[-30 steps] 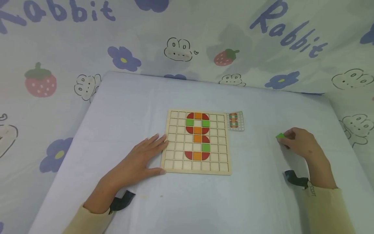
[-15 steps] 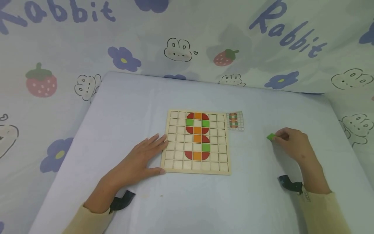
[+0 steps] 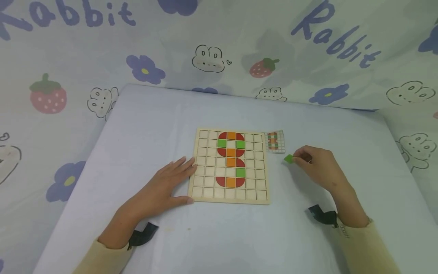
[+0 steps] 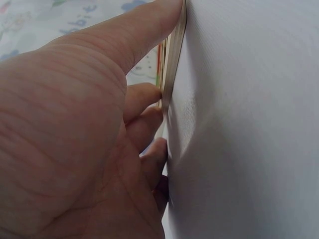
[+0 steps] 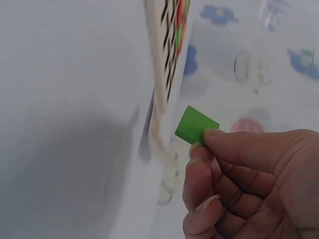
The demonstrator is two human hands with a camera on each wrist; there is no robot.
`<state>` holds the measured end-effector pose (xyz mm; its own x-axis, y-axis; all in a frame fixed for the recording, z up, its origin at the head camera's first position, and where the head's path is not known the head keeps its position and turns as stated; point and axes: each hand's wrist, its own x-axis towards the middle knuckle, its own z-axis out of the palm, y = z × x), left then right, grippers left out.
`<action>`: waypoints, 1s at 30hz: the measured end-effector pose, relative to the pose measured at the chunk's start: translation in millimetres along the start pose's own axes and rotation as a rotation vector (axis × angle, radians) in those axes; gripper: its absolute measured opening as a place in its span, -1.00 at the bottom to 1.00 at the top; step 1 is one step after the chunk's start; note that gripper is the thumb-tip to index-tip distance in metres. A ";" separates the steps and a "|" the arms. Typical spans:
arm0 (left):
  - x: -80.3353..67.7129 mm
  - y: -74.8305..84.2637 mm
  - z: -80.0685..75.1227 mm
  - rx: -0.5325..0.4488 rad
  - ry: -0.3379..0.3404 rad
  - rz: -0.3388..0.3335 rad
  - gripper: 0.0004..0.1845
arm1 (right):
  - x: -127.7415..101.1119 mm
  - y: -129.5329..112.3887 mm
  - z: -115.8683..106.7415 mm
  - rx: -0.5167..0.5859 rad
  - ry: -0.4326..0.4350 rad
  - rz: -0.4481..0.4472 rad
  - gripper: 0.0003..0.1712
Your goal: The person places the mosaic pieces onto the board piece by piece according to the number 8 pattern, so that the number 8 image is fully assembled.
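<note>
Nearest the viewer, both forearms in yellowish sleeves lay over the pale desk point(image 3: 171, 110), each with a dark strap at the wrist. The left hand point(image 3: 161, 188) rested flat on the desk, fingers straight and spread, its fingertips touching the left edge of the wooden grid board point(image 3: 205, 190); the left wrist view showed the thumb and fingers against that edge, the grip holding nothing. The right hand point(image 3: 318, 165) was right of the board, apart from it, its grip closed to a pinch on a small green square tile point(image 3: 288, 158) held between thumb and fingertips. The tile was in the air just right of the board and just below the small pattern card point(image 3: 275, 142). On the board, red, orange and green pieces filled the middle columns. The card lay touching the board's upper right corner. Farthest back hung a printed cloth point(image 3: 239, 45) with rabbits, strawberries and flowers.
</note>
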<state>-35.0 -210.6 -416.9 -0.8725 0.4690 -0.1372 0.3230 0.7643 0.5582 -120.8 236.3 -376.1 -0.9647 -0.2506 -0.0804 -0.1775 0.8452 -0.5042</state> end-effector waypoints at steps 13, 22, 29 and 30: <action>2.3 0.1 2.2 0.003 -0.012 -0.028 0.05 | 26.1 -88.6 39.9 0.007 -0.188 -0.216 -0.95; 3.4 0.9 2.5 -0.009 0.011 0.021 0.03 | 44.7 -114.8 63.3 -0.023 -0.262 -0.322 -0.94; 1.8 1.1 1.0 -0.003 0.004 0.006 0.03 | 52.1 -128.4 80.1 -0.029 -0.344 -0.346 -0.93; 1.4 1.1 0.7 -0.004 0.004 0.003 0.03 | 52.8 -130.0 82.2 -0.028 -0.354 -0.349 -0.92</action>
<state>-35.7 -208.8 -417.1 -0.8730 0.4697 -0.1317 0.3247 0.7610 0.5617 -132.6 74.3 -385.5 -0.7224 -0.6618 -0.2005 -0.4882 0.6934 -0.5300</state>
